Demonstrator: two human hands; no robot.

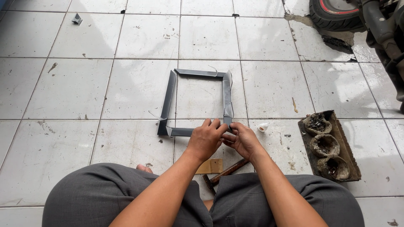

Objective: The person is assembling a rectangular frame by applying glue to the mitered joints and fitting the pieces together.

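Observation:
A square grey metal frame (pixel 168 94) lies flat on the white tiled floor (pixel 84 88) in front of my knees. Both hands meet at its near right corner. My left hand (pixel 206 139) covers the near bar and pinches the corner joint. Beside it, my right hand (pixel 243 141) has its fingers curled against the same corner. Thin clear strips hang off the frame at the near left and far right corners.
A hammer (pixel 223 173) with a wooden handle and a small wood block (pixel 210 166) lie between my knees. A dirty tray (pixel 330 146) with three cups of nails sits to the right. A small white object (pixel 263 126) lies nearby. A scooter wheel (pixel 336 14) stands far right.

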